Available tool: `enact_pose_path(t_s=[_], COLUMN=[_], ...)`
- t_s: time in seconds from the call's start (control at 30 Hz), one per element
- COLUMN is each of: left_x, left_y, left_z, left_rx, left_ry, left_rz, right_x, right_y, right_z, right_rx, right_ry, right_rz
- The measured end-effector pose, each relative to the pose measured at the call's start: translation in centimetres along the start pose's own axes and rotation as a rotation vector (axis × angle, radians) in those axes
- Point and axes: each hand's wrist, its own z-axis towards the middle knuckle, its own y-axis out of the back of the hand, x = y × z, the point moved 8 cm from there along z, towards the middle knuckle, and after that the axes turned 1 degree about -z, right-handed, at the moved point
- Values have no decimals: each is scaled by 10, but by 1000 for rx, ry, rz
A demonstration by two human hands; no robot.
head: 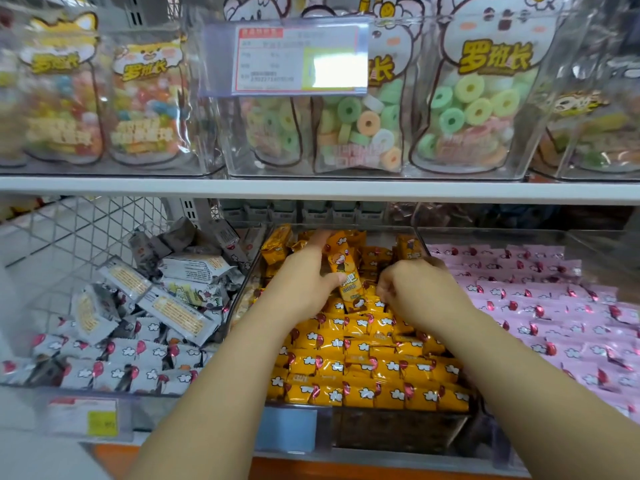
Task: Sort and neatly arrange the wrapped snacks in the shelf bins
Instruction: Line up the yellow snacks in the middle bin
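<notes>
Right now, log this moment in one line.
site: middle bin | left hand: holds yellow pack upright | right hand: curled over pile, grip unclear | grey packs: jumbled in left bin

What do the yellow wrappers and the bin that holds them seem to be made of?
Yellow wrappers: probably thin plastic film, glossy; bright glints on crinkled surfaces. Bin: clear rigid plastic, perhaps acrylic; its rim and walls are see-through.

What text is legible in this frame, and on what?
"罗班长": on the ring-candy bag, upper shelf; same on the mixed-candy bag.
Blurred, unreadable: upper price label, lower price label.
Too small to read: print on the upright yellow snack pack and the other wrappers.
</notes>
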Motion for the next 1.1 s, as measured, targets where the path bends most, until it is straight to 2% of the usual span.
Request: enact_pose_path(t_s=[0.33,0.57,0.83,0.97,1.1], left_x=[8,0,-1,2,5], left_y=[-7,-40,-39,-52,-54], left_z=[4,-1,2,1,2], left_rx=[34,129,254,252,318], left_ry=[33,-19,-86,-55,-30], left_rz=[22,214,320,452,460], right_x=[0,-1,0,3,3], right_y=[-3,-1,0,2,4], right_z=[-3,-5,-6,-8,-12], right_rx=[31,25,11,-8,-6], right_ry=[-17,-30,-12,14,23], right_rz=[-40,-19,-24,-39,-6])
